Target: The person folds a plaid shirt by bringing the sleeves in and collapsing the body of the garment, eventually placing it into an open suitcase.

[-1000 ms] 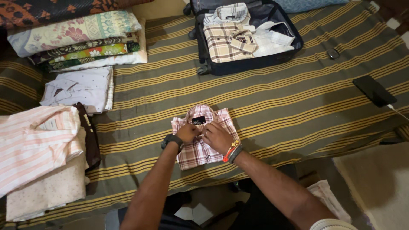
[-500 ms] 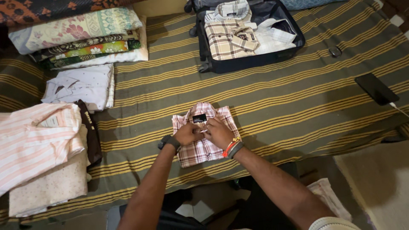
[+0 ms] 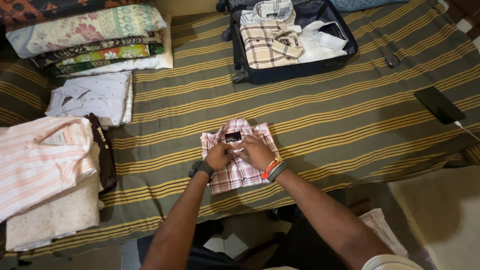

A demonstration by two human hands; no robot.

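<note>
left hand [image 3: 218,156]: curled, fingertips pinching the placket just below the collar of pink plaid shirt [image 3: 240,175]
right hand [image 3: 257,152]: curled, pinching same spot, touching left hand
shirt place: folded flat near the bed's front edge, on striped bedspread [image 3: 350,120]
left edge: stacked folded shirts [image 3: 45,165]
right edge: black phone [image 3: 439,105]
far edge: open suitcase [image 3: 292,72] with folded shirts inside
</note>
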